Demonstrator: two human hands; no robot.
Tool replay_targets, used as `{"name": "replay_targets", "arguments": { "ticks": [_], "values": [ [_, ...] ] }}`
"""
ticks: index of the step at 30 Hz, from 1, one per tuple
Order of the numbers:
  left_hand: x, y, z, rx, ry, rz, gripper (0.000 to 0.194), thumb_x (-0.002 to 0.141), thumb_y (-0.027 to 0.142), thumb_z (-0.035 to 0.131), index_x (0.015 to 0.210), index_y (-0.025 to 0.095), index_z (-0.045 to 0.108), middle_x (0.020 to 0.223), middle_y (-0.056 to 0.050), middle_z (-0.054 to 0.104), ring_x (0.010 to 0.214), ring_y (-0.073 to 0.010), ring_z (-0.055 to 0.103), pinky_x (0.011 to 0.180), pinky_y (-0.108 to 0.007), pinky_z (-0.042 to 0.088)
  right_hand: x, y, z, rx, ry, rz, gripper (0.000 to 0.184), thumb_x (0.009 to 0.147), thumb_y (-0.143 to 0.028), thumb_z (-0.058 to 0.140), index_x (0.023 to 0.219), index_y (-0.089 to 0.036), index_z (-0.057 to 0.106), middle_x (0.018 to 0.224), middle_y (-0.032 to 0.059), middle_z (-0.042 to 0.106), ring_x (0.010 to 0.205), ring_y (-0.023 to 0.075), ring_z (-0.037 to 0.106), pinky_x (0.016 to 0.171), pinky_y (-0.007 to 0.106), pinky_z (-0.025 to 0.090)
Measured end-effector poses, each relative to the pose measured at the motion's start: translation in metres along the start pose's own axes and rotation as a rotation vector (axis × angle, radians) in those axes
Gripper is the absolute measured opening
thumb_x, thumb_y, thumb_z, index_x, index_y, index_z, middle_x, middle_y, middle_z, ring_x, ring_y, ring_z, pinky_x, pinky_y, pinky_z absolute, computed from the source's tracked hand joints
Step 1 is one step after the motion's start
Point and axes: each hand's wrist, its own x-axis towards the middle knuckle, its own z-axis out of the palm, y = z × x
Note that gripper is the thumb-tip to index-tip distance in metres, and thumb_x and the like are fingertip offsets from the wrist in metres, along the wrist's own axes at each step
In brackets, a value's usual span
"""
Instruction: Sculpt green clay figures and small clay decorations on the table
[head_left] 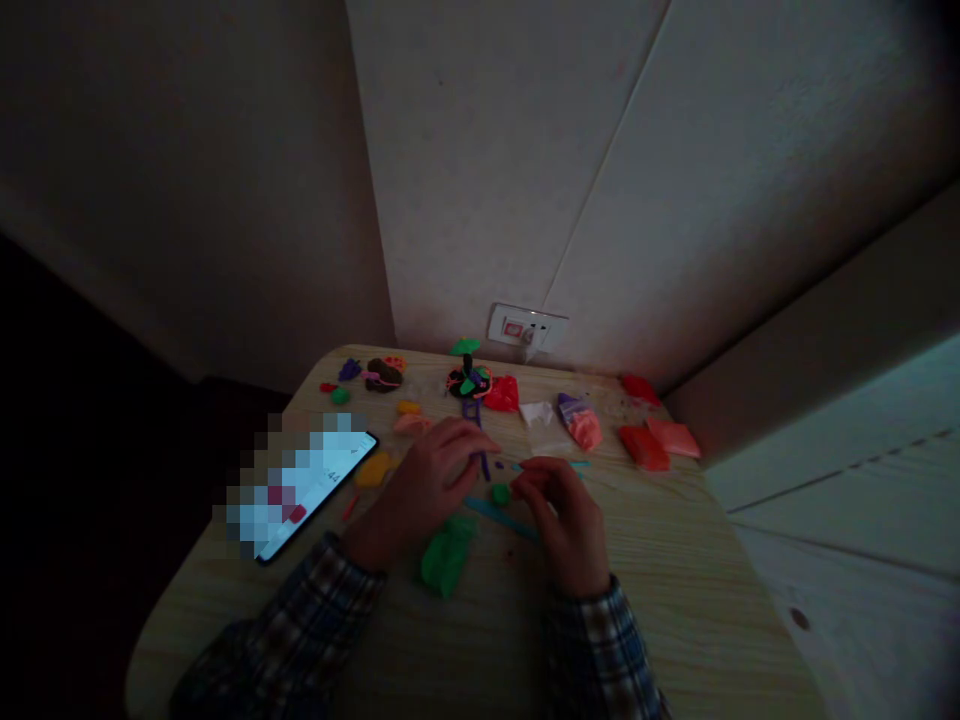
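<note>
My left hand [439,470] hovers over the middle of the table, its fingers stretched forward and the thumb apart, with nothing visible in them. To its right, my right hand [564,515] has thumb and fingertips pinched together; whatever may be between them is too small to make out. A small green clay lump [500,494] lies between the hands. Near it are a blue strip [506,520], partly under my right hand, a short purple strip [485,467] and a purple dot [499,465]. A green packet [448,556] rests below my left hand.
A lit phone [330,485], partly blurred out, lies at left. Along the back stand a dark clay figure with a green top [470,380], a brown clay piece [384,375] and a red packet [502,393]. Red packets [645,448] lie at right. A wall socket [527,327] sits behind.
</note>
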Motion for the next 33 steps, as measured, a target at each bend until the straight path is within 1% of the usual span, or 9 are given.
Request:
{"name": "replay_targets", "arguments": {
  "ticks": [1, 3, 7, 12, 16, 21, 25, 29, 33],
  "values": [
    [-0.001, 0.003, 0.003, -0.031, -0.041, 0.019, 0.02, 0.086, 0.009, 0.053, 0.099, 0.017, 0.066, 0.099, -0.005, 0.066, 0.096, -0.0177, 0.06, 0.087, -0.031, 0.049, 0.0, -0.001, 0.0, 0.01, -0.003, 0.0, 0.015, 0.078, -0.03, 0.064, 0.09, -0.021, 0.061, 0.07, -0.0001, 0.069, 0.067, 0.0169, 0.068, 0.063, 0.029, 0.054],
    [-0.003, 0.008, 0.009, -0.069, -0.082, 0.029, 0.015, 0.086, 0.014, 0.058, 0.099, 0.018, 0.065, 0.1, -0.006, 0.065, 0.097, -0.0185, 0.06, 0.086, -0.031, 0.049, -0.001, -0.003, 0.002, 0.027, -0.005, -0.02, 0.015, 0.077, -0.03, 0.065, 0.088, -0.021, 0.062, 0.067, -0.0009, 0.067, 0.063, 0.0157, 0.066, 0.06, 0.028, 0.053],
    [-0.005, 0.012, 0.016, -0.125, -0.096, 0.014, 0.011, 0.083, 0.019, 0.065, 0.094, 0.017, 0.064, 0.094, -0.005, 0.065, 0.091, -0.0189, 0.061, 0.081, -0.031, 0.05, -0.003, -0.007, 0.007, 0.055, 0.009, -0.054, 0.014, 0.076, -0.03, 0.068, 0.086, -0.021, 0.062, 0.069, -0.0004, 0.068, 0.063, 0.0151, 0.065, 0.059, 0.027, 0.053],
    [-0.003, 0.014, 0.018, -0.209, -0.067, -0.03, 0.007, 0.081, 0.017, 0.067, 0.086, 0.018, 0.063, 0.088, -0.003, 0.066, 0.085, -0.0176, 0.062, 0.077, -0.029, 0.049, -0.005, -0.008, 0.01, 0.108, 0.048, -0.058, 0.02, 0.077, -0.028, 0.068, 0.093, -0.021, 0.058, 0.065, -0.002, 0.068, 0.061, 0.0153, 0.066, 0.06, 0.028, 0.053],
    [-0.001, 0.013, 0.017, -0.21, -0.043, -0.083, 0.004, 0.082, 0.016, 0.066, 0.079, 0.018, 0.064, 0.082, -0.002, 0.067, 0.079, -0.0168, 0.062, 0.074, -0.028, 0.049, -0.006, -0.008, 0.009, 0.116, 0.049, -0.055, 0.02, 0.079, -0.028, 0.066, 0.095, -0.022, 0.057, 0.066, -0.0013, 0.07, 0.061, 0.0163, 0.068, 0.06, 0.029, 0.054],
    [-0.003, 0.011, 0.018, -0.154, 0.014, -0.045, 0.007, 0.082, 0.014, 0.066, 0.075, 0.016, 0.065, 0.078, -0.003, 0.065, 0.076, -0.0164, 0.062, 0.072, -0.028, 0.048, -0.007, -0.01, 0.008, 0.042, 0.054, -0.091, 0.015, 0.081, -0.028, 0.063, 0.093, -0.021, 0.058, 0.068, -0.0005, 0.069, 0.06, 0.0151, 0.067, 0.06, 0.029, 0.054],
    [-0.003, 0.013, 0.017, -0.148, 0.056, -0.05, 0.009, 0.084, 0.017, 0.062, 0.076, 0.016, 0.065, 0.078, -0.003, 0.065, 0.076, -0.0161, 0.061, 0.071, -0.028, 0.048, -0.008, -0.011, 0.008, 0.014, 0.032, -0.124, 0.013, 0.087, -0.029, 0.056, 0.097, -0.021, 0.058, 0.075, 0.002, 0.071, 0.061, 0.0146, 0.067, 0.059, 0.028, 0.055],
    [0.001, 0.016, 0.013, -0.279, 0.094, -0.127, 0.009, 0.082, 0.014, 0.06, 0.075, 0.016, 0.065, 0.075, -0.002, 0.066, 0.072, -0.0147, 0.06, 0.068, -0.026, 0.049, -0.01, -0.012, 0.008, -0.011, 0.008, -0.178, 0.012, 0.089, -0.026, 0.053, 0.099, -0.022, 0.058, 0.081, 0.0028, 0.072, 0.065, 0.0143, 0.068, 0.062, 0.029, 0.056],
    [0.002, 0.014, 0.011, -0.474, 0.103, -0.235, 0.003, 0.078, 0.014, 0.063, 0.078, 0.016, 0.065, 0.077, -0.001, 0.066, 0.072, -0.0137, 0.059, 0.068, -0.025, 0.049, -0.009, -0.013, 0.007, -0.058, 0.048, -0.222, 0.011, 0.087, -0.024, 0.054, 0.097, -0.021, 0.059, 0.08, 0.0032, 0.071, 0.067, 0.0147, 0.067, 0.063, 0.029, 0.055]
  ]
}}
